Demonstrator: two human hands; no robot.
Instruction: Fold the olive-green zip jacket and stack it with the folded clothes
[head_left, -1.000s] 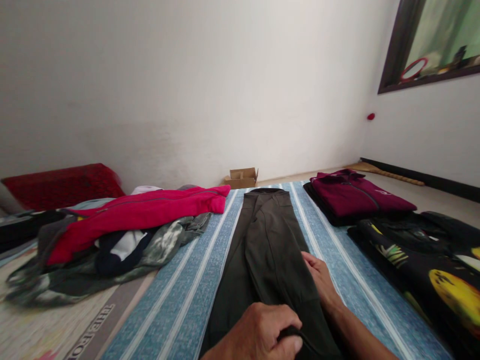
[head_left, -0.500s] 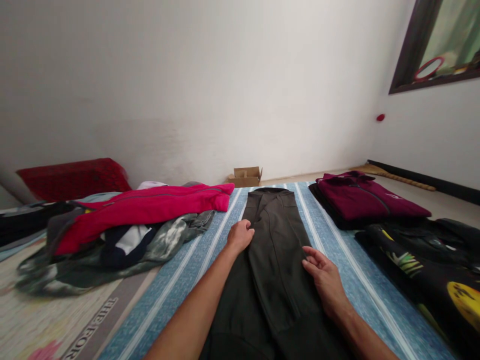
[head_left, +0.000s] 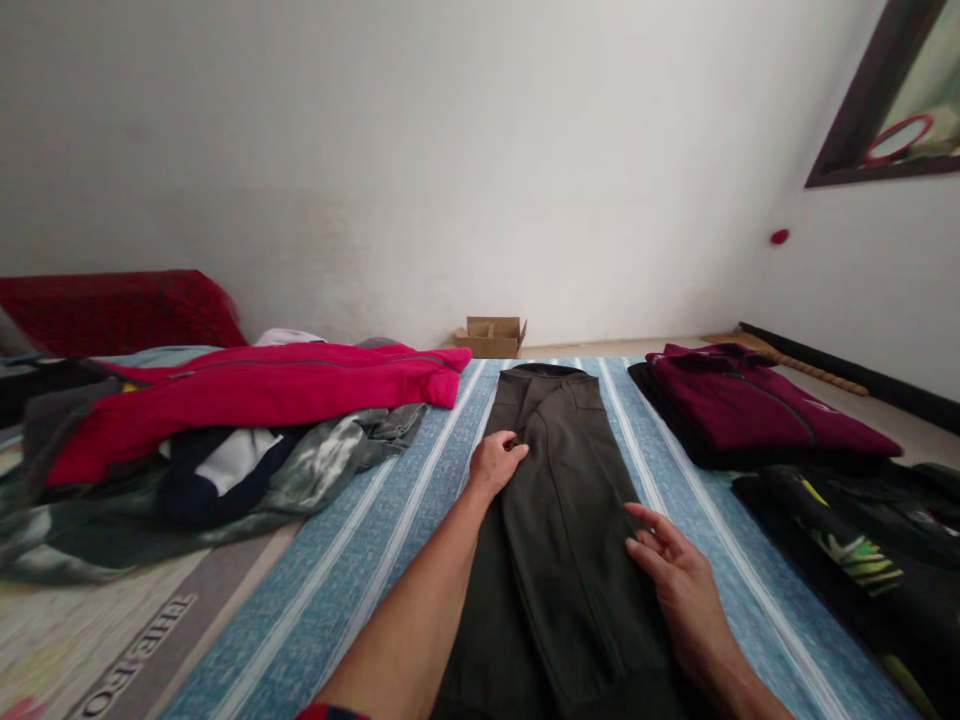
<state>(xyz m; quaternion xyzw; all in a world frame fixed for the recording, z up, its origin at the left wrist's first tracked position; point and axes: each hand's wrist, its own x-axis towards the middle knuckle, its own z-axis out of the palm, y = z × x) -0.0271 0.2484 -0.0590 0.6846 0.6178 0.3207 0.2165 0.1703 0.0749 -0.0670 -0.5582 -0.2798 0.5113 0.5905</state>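
Observation:
Dark olive trousers [head_left: 559, 470] lie lengthwise, folded leg on leg, down the middle of a blue striped sheet [head_left: 360, 570]. My left hand [head_left: 495, 462] is stretched forward to the trousers' left edge, fingers pinched closed on the fabric there. My right hand [head_left: 675, 575] rests on the right edge of the trousers nearer to me, fingers loosely spread and holding nothing.
A loose heap of clothes topped by a bright pink jacket [head_left: 255, 385] lies to the left. A folded maroon jacket [head_left: 757, 410] and a black printed garment [head_left: 862, 540] sit to the right. A red pillow [head_left: 112, 310] and a small cardboard box [head_left: 491, 335] are by the wall.
My left hand left the near end of the trousers and reached forward to their left edge, where it now pinches the fabric. My right hand shifted slightly right. The view tilted left.

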